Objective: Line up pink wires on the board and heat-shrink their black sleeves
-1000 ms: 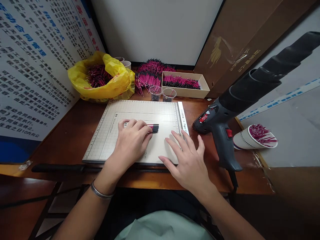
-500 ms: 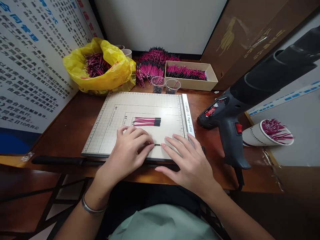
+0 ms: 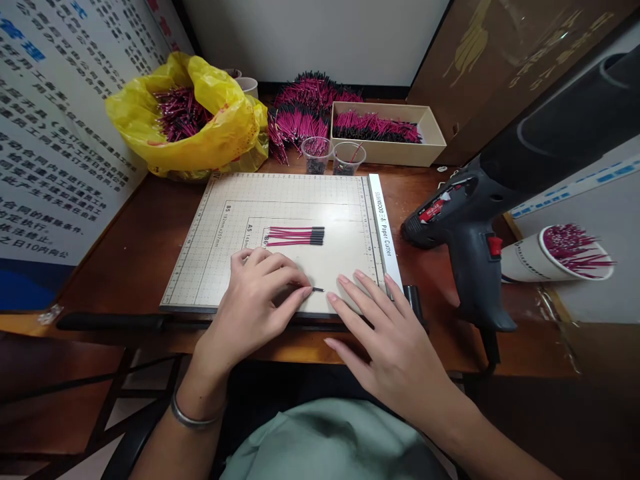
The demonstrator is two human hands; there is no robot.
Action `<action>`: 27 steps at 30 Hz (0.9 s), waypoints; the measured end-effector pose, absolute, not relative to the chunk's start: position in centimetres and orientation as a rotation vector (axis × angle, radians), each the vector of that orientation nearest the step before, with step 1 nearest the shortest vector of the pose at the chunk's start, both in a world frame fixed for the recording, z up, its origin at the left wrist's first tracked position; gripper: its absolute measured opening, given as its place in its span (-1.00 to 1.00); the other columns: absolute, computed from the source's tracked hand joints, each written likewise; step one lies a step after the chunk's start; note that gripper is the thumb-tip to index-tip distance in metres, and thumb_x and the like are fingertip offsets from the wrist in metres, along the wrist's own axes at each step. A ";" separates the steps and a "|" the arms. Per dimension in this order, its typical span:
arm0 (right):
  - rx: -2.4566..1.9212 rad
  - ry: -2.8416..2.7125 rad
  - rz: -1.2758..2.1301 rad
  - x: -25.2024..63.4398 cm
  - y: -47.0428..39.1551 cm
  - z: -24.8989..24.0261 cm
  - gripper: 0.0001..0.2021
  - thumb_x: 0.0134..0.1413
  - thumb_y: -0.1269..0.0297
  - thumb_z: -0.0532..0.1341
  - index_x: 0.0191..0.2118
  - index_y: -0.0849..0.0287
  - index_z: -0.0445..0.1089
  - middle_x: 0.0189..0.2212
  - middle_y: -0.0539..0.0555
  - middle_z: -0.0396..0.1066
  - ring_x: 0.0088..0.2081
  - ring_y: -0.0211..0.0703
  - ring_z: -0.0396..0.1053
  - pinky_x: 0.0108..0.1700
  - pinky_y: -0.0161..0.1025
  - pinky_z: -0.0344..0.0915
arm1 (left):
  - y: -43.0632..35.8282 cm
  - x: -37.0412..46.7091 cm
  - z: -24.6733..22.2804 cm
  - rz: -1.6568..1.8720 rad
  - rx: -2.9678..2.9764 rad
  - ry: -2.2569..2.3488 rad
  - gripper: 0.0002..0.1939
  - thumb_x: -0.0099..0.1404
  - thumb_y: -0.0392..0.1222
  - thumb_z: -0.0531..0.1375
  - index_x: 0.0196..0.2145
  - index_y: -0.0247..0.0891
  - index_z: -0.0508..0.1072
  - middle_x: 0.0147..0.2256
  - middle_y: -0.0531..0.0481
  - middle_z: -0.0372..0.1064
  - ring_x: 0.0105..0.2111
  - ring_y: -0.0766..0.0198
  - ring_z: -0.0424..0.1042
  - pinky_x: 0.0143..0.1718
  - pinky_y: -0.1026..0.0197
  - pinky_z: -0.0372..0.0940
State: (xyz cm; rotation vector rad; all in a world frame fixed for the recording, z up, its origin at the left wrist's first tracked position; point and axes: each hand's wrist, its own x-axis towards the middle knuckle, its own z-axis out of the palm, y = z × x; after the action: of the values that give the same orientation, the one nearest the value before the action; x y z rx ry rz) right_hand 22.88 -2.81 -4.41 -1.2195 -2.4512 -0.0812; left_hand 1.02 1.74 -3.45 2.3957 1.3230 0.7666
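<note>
Close to the cutter's (image 3: 345, 207) front edge, here's my left hand (image 3: 257, 297), low and curled, thumb and forefinger pinched together, and out from between them pokes a short black tip (image 3: 318, 289), angled to the right! The rest of that piece? Hidden, all of it, under my own fingers, and the ends of my other left fingers are tucked out of sight too. Across a small gap comes the right hand (image 3: 387, 330), palm down, fingers fanned wide, thumb well out to the side, forefinger aimed near that tip; whether its fingertips press the surface or float just over it, I can't tell. Just beyond my left knuckles lies a row of wires (image 3: 296, 236), flat and side by side, pink lengths leftward, black ends to the right, packed too tightly for a sure count. My left wrist blocks part of the dark bar (image 3: 183, 325) along the front. Over on the right, the gun (image 3: 460, 247) has its barrel cut off by the edge of view. Way back, two clear cups (image 3: 317, 150) hold something dark, too small to make out.
</note>
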 end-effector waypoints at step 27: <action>-1.237 -2.419 -0.056 23.1 -3.0 -5.1 -0.64 0.36 0.15 0.13 0.14 0.18 0.45 0.17 0.15 0.45 0.21 0.16 0.36 0.23 0.14 0.24 | 1.9 0.7 -3.6 0.781 2.427 1.224 -0.92 0.40 -0.23 0.25 -0.30 -0.14 0.53 -0.31 0.12 0.52 -0.25 0.21 0.33 -0.06 0.03 -0.02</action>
State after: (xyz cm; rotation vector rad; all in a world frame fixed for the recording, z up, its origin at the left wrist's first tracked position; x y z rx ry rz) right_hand 23.10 -2.97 -5.13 -1.2369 -2.4188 -0.0559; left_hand 0.70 1.94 -3.61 2.4267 1.2244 0.7810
